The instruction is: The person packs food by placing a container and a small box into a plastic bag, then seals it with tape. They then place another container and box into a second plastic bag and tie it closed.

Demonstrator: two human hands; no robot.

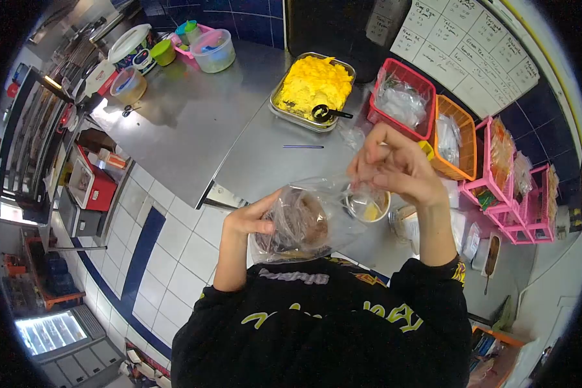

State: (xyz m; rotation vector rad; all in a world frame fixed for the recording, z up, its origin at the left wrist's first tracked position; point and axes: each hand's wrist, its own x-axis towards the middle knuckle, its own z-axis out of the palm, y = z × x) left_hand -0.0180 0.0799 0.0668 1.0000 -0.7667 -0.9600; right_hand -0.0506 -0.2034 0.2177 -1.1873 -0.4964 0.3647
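Observation:
A clear plastic bag (290,234) with something brown and round-looking inside is held up in front of my chest. My left hand (252,216) grips the side of the bag, thumb on its front. The fingers of my right hand (401,169) are curled and pinch the thin upper end of the bag, which is stretched to the right. Just below that hand stands a small round tub (380,210) with a bit of yellow food in it, partly covered by the bag. What exactly the brown content is, I cannot make out.
A metal tray of yellow food (317,81) with a black measuring spoon (330,114) stands behind. A pen (302,147) lies on the steel counter (194,123). Red (427,90) and orange baskets (467,116) hold plastic bags, beside a pink rack (498,194).

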